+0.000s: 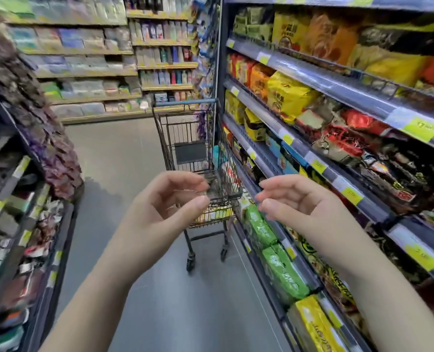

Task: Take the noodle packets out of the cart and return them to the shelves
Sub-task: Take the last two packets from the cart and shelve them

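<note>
Both hands are raised, empty. The left hand [170,201] and the right hand [294,201] are held with fingers loosely curled and apart, touching nothing. Packets [217,212] are seen in the cart [198,148] at 12 o'clock, beside the shelves [337,90] at 3 o'clock.

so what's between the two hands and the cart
Nothing: in the head view, only bare grey floor separates the empty left hand and right hand from the black wire shopping cart.

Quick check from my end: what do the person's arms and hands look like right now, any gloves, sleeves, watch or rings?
Both forearms are bare to the frame's edge, with no sleeves in view. The left hand and right hand wear no gloves; no watch, bracelet or ring shows. Fingernails look short and unpainted.
</note>
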`<move>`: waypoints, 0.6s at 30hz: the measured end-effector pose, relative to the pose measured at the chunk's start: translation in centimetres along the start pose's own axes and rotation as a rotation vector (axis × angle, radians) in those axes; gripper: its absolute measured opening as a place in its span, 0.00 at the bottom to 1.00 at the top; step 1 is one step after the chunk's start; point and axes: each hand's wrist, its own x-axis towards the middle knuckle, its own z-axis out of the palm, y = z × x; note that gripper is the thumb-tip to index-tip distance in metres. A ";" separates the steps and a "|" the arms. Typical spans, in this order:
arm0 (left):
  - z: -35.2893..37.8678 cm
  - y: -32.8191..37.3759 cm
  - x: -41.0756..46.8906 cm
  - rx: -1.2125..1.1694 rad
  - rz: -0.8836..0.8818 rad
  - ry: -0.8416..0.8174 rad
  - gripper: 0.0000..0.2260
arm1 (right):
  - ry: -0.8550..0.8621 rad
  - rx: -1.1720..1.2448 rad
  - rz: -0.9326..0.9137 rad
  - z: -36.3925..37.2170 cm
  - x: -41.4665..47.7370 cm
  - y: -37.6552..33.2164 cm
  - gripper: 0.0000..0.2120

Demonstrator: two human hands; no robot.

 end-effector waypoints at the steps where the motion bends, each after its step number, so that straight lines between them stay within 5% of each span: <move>1: 0.0 -0.5 1.2 0.005 -0.007 0.000 0.14 | -0.004 0.006 0.004 -0.2 1.4 0.5 0.17; 18: 2.8 -7.8 24.8 0.109 -0.071 0.162 0.15 | -0.218 0.140 0.041 -6.5 29.4 9.6 0.19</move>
